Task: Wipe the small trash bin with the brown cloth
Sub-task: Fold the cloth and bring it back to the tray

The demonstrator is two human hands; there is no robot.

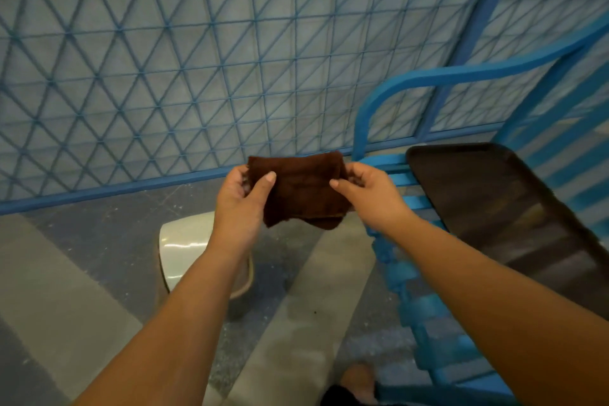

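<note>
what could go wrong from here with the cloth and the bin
1. The brown cloth is only pinched at its edges by the left hand and right hand, so it might slip and fall to the floor.
2. The small trash bin sits low, partly hidden under the left forearm; reaching down could knock it.
3. The blue chair stands close on the right, so the right arm may bump it.

The brown cloth (pixel 301 189) is a dark, fuzzy rag folded into a rough rectangle, held up in the air at mid-frame and pinched at its 9 and 3 o'clock edges. The small trash bin (pixel 188 247) is pale cream and glossy, lying on its side on the floor at the cloth's 7 o'clock, partly hidden behind a forearm.
</note>
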